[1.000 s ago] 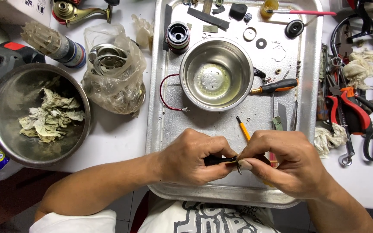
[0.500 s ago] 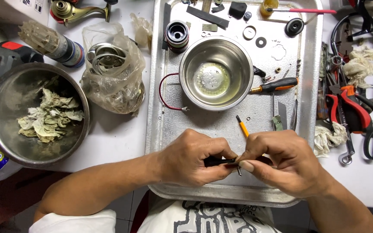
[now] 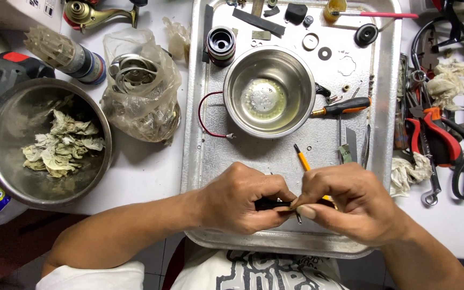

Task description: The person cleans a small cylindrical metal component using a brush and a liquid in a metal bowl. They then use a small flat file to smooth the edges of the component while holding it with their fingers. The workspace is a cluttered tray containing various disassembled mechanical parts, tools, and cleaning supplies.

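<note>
Steel bowl (image 3: 296,115) (oily), red pliers (image 3: 430,134)

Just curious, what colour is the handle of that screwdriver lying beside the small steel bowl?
Black and orange; the screwdriver shows clearly in the head view, beside the bowl.

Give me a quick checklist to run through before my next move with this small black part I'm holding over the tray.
1. Both hands on the part: ok. Left hand and right hand pinch the black part between them.
2. Part over the tray: ok, so a drop would likely land in it.
3. Thin pin below the fingers: cannot tell whether it is seated or loose.
4. Steel bowl upright, apart from the hands: ok.
5. Orange screwdriver within reach: ok, it lies beside the bowl.
6. Yellow tool: not ok, partly under the right hand.
</note>
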